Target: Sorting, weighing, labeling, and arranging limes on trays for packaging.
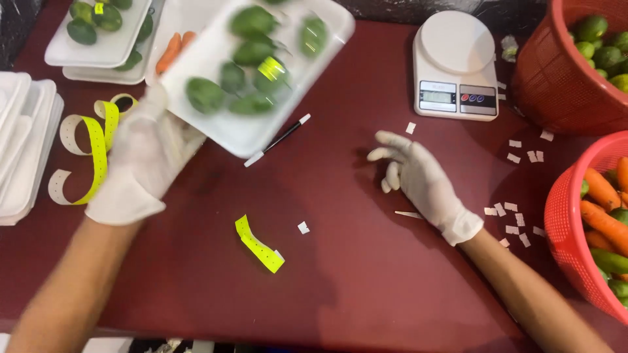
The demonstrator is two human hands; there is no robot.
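We see a dark red counter (366,287) filling the view. At the right edge stand two red baskets: the far one (556,85) holds limes, the near one (562,229) holds carrots and green vegetables. A stack of white trays (23,144) lies at the left edge, and filled trays (98,46) of green fruit sit at the far left, with a carrot beside them.

Our left hand (140,163), gloved in white, holds a white tray (216,124) of green fruit up over the counter, tilted and blurred. The fingers are closed on the tray's near left corner; the rest of the tray runs away from them toward the far right, its long axis slanting that way. The left hand is the one on the tray; the right is well apart from it.

Our right hand (418,176), also gloved, rests on the counter right of centre, fingers loosely curled and slightly spread, holding nothing.

A white scale (456,65) stands at the far side, between the tray and the far basket. A black pen (278,140) with white ends lies just under the tray's near edge. Yellow label strip (91,150) curls at the left; a short yellow piece (258,245) lies near centre. Small white paper scraps (517,219) scatter by the right wrist.
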